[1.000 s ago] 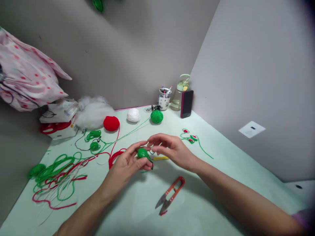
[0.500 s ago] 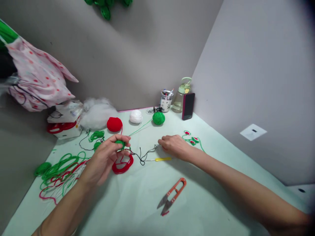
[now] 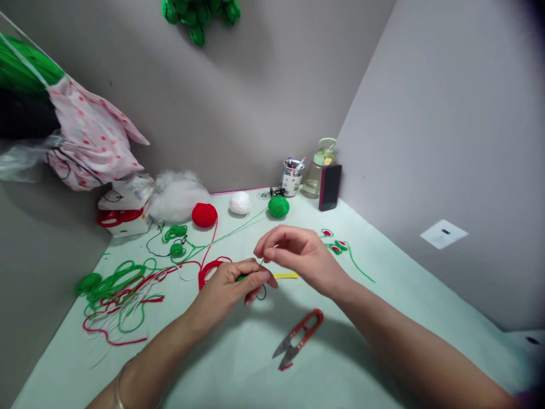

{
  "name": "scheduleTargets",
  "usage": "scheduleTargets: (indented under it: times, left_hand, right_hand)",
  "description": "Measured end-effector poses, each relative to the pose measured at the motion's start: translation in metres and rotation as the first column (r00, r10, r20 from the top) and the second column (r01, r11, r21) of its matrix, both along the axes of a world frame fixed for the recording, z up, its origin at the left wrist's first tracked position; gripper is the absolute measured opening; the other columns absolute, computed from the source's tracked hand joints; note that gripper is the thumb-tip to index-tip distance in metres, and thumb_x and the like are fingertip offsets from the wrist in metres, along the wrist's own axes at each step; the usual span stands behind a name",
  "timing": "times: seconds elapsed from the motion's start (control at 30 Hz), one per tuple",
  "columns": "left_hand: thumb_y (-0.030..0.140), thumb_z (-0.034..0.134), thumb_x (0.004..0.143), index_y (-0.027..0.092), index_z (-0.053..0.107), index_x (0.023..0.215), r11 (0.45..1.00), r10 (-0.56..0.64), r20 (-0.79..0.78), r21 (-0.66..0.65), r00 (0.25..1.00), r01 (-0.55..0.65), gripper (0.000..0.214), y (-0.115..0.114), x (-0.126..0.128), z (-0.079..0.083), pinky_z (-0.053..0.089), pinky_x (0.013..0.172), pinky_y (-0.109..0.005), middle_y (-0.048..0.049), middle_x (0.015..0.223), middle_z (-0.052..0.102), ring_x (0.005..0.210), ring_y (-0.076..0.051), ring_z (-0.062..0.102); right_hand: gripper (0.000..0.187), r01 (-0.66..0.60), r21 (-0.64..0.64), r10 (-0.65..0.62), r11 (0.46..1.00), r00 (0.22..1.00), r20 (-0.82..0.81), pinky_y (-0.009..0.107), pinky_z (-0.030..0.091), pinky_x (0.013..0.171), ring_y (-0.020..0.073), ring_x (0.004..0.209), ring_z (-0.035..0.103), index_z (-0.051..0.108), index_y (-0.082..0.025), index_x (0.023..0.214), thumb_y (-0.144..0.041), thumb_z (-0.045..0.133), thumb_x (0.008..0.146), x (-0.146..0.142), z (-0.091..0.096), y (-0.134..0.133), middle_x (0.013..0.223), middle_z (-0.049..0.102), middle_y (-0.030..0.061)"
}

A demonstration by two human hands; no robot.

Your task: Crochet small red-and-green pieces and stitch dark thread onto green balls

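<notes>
My left hand [image 3: 238, 284] is closed around a small green crocheted piece [image 3: 241, 278], mostly hidden by the fingers. A loop of black yarn [image 3: 261, 293] hangs below its fingertips. Just above, my right hand [image 3: 298, 255] pinches a thin needle [image 3: 261, 262] between thumb and forefinger, its point close to the left fingers. Partly covered by the hands, a yellow crochet hook [image 3: 286, 276] lies on the table. Behind my left hand is a coil of red yarn [image 3: 203, 276]. Orange thread snips [image 3: 300, 339] lie nearer to me, blades apart.
Red [image 3: 205, 215], white [image 3: 240, 203] and green [image 3: 279, 207] yarn balls stand at the back. Tangled green yarn [image 3: 117, 284] with red and white strands lies left. A pen cup [image 3: 292, 178], bottle [image 3: 314, 176] and phone [image 3: 330, 187] are by the wall; small red-green pieces [image 3: 338, 247] lie right.
My hands have come together: the left moved right with the green piece, the right moved slightly left. The black yarn stretched between them has shrunk to a small visible loop.
</notes>
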State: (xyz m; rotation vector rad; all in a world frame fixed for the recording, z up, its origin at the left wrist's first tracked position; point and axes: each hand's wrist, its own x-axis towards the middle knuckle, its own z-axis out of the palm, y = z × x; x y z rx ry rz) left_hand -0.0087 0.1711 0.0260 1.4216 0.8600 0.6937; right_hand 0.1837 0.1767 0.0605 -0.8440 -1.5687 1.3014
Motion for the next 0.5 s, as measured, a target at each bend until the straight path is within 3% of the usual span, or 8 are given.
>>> scheduleTargets:
  times: [0.1,0.17,0.2,0.27,0.4,0.5]
  left_hand:
    - [0.03,0.069,0.087,0.023,0.072,0.104,0.989,0.078,0.144,-0.132,0.986,-0.059,0.018,0.002,-0.005,0.0,0.043,0.071,-0.023,0.0018,0.087,0.061,0.071,-0.012,0.051]
    - [0.018,0.067,0.084,0.024,0.07,0.108,0.963,0.174,0.21,-0.241,0.962,-0.121,0.025,0.006,-0.012,-0.003,0.045,0.077,-0.021,0.001,0.098,0.062,0.081,-0.011,0.056]
    - [0.015,0.066,0.084,0.023,0.069,0.107,0.95,0.207,0.229,-0.281,0.951,-0.139,0.025,0.009,-0.017,-0.005,0.046,0.079,-0.02,0.0006,0.098,0.063,0.084,-0.011,0.058]
    - [0.015,0.066,0.086,0.02,0.07,0.105,0.933,0.265,0.266,-0.314,0.927,-0.177,0.02,0.017,-0.026,-0.011,0.049,0.085,-0.02,-0.0021,0.101,0.066,0.093,-0.012,0.063]
    - [0.02,0.07,0.087,0.016,0.068,0.115,0.899,0.392,0.287,-0.323,0.874,-0.297,0.028,0.034,-0.042,-0.024,0.055,0.093,-0.026,-0.0094,0.119,0.071,0.105,-0.018,0.069]
    - [0.017,0.071,0.084,0.015,0.065,0.115,0.883,0.44,0.275,-0.308,0.855,-0.356,0.032,0.044,-0.056,-0.033,0.06,0.081,-0.029,-0.0125,0.118,0.075,0.094,-0.021,0.074]
  right_hand:
    - [0.016,0.015,-0.233,-0.075,0.972,0.965,-0.251,0.023,0.051,0.058,0.0106,0.059,0.063,0.057,-0.02,0.082,-0.03,0.065,0.093,0.019,0.011,0.009,0.069,0.063,-0.0034]
    - [0.011,0.124,-0.278,-0.209,0.952,0.931,-0.3,0.015,0.027,0.038,0.0008,0.036,0.036,0.059,-0.019,0.084,-0.023,0.065,0.092,0.042,0.027,0.013,0.061,0.053,-0.0082]
    - [0.01,0.202,-0.282,-0.286,0.938,0.911,-0.298,0.015,0.018,0.036,-0.0013,0.033,0.024,0.061,-0.017,0.084,-0.02,0.062,0.094,0.056,0.037,0.014,0.058,0.049,-0.0096]
    - [0.021,0.351,-0.249,-0.42,0.903,0.846,-0.329,0.019,0.013,0.037,-0.0003,0.034,0.013,0.063,-0.016,0.084,-0.015,0.05,0.101,0.082,0.055,0.014,0.052,0.037,-0.0116]
    - [0.039,0.591,-0.199,-0.62,0.782,0.701,-0.353,0.027,0.011,0.04,0.0032,0.036,0.014,0.062,-0.016,0.077,-0.008,0.036,0.106,0.127,0.076,0.011,0.049,0.026,-0.0101]
    - [0.038,0.757,0.023,-0.727,0.653,0.636,-0.259,0.036,0.009,0.046,0.0056,0.038,0.014,0.058,-0.019,0.074,-0.009,0.038,0.105,0.163,0.077,0.014,0.05,0.023,-0.0092]
